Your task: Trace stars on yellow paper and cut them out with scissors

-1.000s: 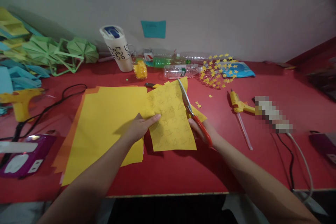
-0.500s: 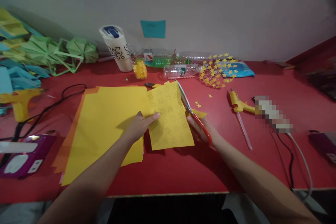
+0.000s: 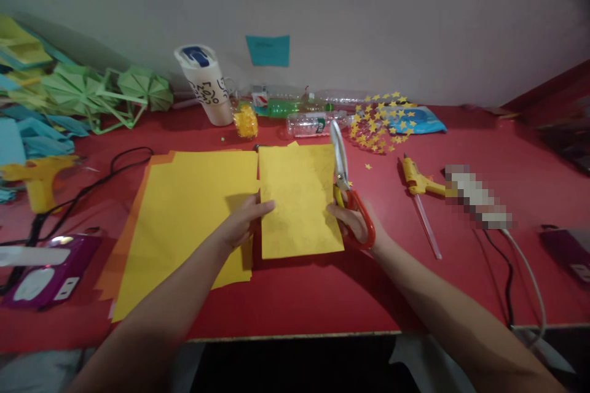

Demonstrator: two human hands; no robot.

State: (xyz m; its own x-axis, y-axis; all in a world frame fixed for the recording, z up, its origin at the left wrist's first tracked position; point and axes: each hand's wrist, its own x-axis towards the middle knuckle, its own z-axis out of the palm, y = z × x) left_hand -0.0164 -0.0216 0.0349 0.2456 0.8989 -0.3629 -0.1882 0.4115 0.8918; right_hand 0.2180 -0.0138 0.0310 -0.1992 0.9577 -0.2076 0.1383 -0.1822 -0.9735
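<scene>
A yellow paper [image 3: 299,202] with faint pencil marks is held upright-facing between both hands above the red table. My left hand [image 3: 244,218] pinches its left edge, thumb on the front and fingers behind. My right hand [image 3: 353,221] grips the right edge with its thumb, and red-handled scissors [image 3: 343,178] hang on the same hand, blades pointing away. Left of the held paper lies a stack of larger yellow sheets [image 3: 193,209] over orange ones. Small yellow stars [image 3: 378,123] are grouped on a clear surface behind the right hand.
A white tumbler [image 3: 207,89], plastic bottles [image 3: 316,124] and a blue packet [image 3: 421,120] stand or lie along the wall. Yellow glue guns lie right [image 3: 417,179] and left [image 3: 39,181]. Folded paper pieces [image 3: 76,92] fill the back left; a purple device [image 3: 50,276] is front left.
The held paper has straightened, and its pencilled stars look fainter. The scissors have turned more upright, their handles now closer round my right hand.
</scene>
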